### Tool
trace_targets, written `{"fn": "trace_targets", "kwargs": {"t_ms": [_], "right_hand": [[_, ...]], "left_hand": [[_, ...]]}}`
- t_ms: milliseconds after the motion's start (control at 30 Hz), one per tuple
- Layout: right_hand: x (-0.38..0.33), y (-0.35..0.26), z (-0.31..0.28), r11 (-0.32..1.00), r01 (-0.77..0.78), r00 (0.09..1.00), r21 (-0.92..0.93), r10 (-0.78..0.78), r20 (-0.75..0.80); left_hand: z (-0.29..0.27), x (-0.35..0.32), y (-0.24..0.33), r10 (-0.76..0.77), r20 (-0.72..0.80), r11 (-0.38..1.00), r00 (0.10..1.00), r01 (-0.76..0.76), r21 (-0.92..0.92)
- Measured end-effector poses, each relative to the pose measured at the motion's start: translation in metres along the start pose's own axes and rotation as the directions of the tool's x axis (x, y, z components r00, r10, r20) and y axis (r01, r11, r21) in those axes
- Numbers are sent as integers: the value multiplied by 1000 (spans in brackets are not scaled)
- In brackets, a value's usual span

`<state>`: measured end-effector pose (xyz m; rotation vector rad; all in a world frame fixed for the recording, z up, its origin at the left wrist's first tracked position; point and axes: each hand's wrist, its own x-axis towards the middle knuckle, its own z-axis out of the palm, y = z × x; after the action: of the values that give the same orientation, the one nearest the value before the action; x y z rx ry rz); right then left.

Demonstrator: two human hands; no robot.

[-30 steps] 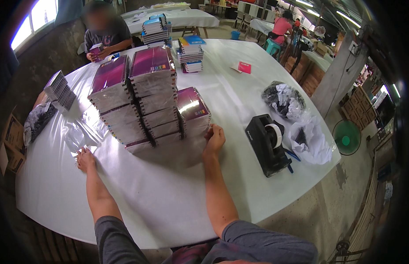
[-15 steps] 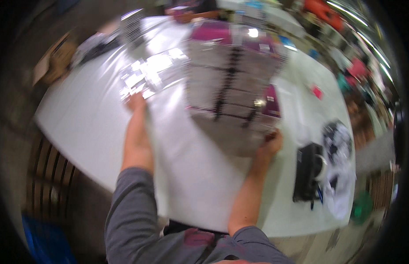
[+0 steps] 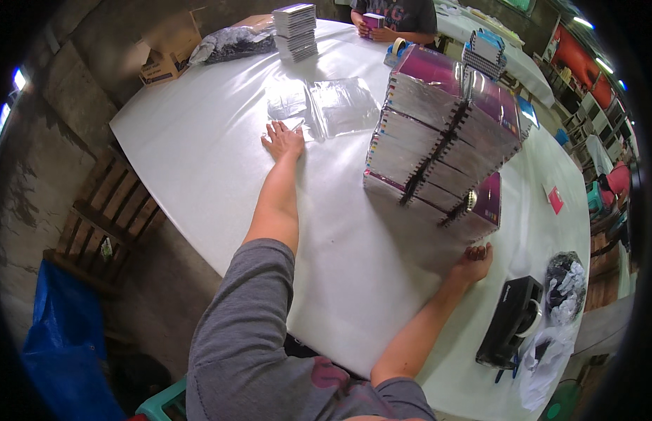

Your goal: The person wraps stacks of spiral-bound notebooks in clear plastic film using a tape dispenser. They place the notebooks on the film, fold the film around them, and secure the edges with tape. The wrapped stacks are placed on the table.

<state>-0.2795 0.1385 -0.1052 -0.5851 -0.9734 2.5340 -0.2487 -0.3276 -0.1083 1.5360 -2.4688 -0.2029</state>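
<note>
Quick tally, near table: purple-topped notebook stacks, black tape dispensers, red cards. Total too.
Purple-topped notebook stacks: 3
Black tape dispenser: 1
Red card: 1
Total: 5

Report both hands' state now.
Left hand: open, at the edge of the clear plastic.
Right hand: partly curled beside the purple notebooks; grip can't be told.
</note>
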Motion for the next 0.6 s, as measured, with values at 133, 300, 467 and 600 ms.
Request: {"fn": "trace_targets", "kwargs": {"t_ms": [133, 300, 467, 600], "right_hand": [[4, 0, -6, 1000, -18, 999, 7, 18, 28], [4, 0, -9, 998, -35, 999, 43, 35, 9], [-1, -1, -9, 997, -50, 999, 65, 50, 1], [1, -5, -5, 998, -53, 995, 19, 55, -85]], "left_hand": [[8, -2, -3, -3, -85, 1000, 996, 3, -2], [-8, -9, -2, 46, 43, 999, 998, -46, -1], [2, -2, -8, 93, -31, 996, 995, -93, -8], [18, 7, 3, 185, -314, 956, 931, -244, -161]]}}
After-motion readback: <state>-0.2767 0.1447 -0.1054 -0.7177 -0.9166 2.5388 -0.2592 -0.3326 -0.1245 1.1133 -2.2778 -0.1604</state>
